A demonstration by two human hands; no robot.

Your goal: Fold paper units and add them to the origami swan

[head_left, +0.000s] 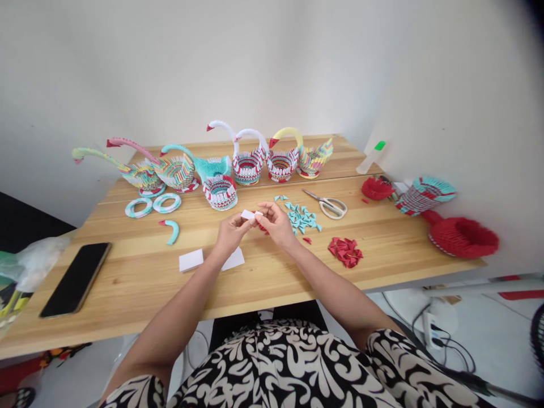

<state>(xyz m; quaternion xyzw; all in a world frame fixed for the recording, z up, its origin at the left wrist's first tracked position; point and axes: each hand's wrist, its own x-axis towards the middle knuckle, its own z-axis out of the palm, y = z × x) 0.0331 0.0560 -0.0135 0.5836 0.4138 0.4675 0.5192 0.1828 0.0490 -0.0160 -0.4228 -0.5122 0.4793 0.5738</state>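
My left hand (232, 231) and my right hand (276, 222) meet above the middle of the wooden table (127, 283). Both pinch a small white paper slip (247, 215) between their fingertips. A bit of red folded paper (260, 225) shows just under the hands. White paper slips (191, 260) lie on the table near my left wrist. Turquoise folded pieces (302, 217) are scattered right of my right hand, and a heap of red folded pieces (345, 251) lies further right.
Several paper swans (249, 161) stand in a row at the back. Scissors (329, 204) lie behind the turquoise pieces. A phone (76, 279) rests at the left. Paper rings (153, 205) and a curved neck piece (172, 230) lie left of centre. Red paper baskets (463, 236) sit at the right edge.
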